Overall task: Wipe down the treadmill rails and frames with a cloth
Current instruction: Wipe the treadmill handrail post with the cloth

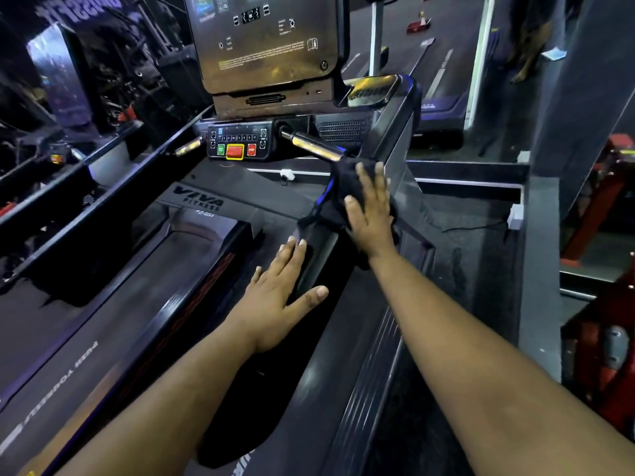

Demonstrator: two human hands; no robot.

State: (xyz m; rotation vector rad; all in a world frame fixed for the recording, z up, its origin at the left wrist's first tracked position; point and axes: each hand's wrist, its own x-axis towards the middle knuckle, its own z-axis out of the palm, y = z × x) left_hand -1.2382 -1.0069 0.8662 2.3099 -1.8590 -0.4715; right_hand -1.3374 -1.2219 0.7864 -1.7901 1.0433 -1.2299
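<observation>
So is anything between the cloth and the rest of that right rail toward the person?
Yes: the left hand lies flat on the black right handrail, just below the black cloth under the right hand.

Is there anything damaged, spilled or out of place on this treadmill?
Nothing stands out. The right hand presses a dark cloth on the right rail; the left hand rests flat beside it.

I saw a black cloth [338, 197] with a blue edge, a black rail [319, 266], and red and green console buttons [235, 151].
</observation>
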